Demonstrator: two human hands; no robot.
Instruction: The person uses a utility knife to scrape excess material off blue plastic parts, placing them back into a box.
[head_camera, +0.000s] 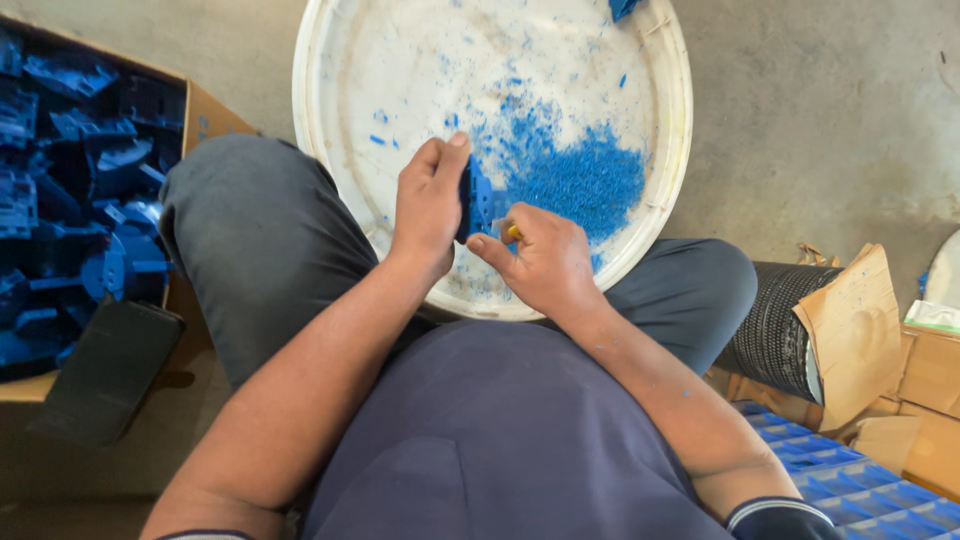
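Nearest to me, at the bottom of the frame, I see my dark shirt and both forearms running up toward the middle. My left hand (430, 205), just left of centre, is closed around a blue part (476, 198): the thumb lies along its near side and the fingers wrap the far side, so the part stands on edge and pokes out to the right of the grip. My right hand (540, 262), just below and right of it, is curled shut on a small tool (513, 232) of which only a yellow bit shows at the fingertips; what kind of tool I cannot tell. That tip sits right at the lower edge of the part, touching or nearly so.

Both hands are over the near rim of a white tub (672, 90) resting between my knees. Beyond the hands, inside it, lies a heap of blue shavings (585, 180), with loose flecks scattered further up.

At the left edge a cardboard box (205, 115) holds more blue parts. At lower right are blue trays (850, 480).
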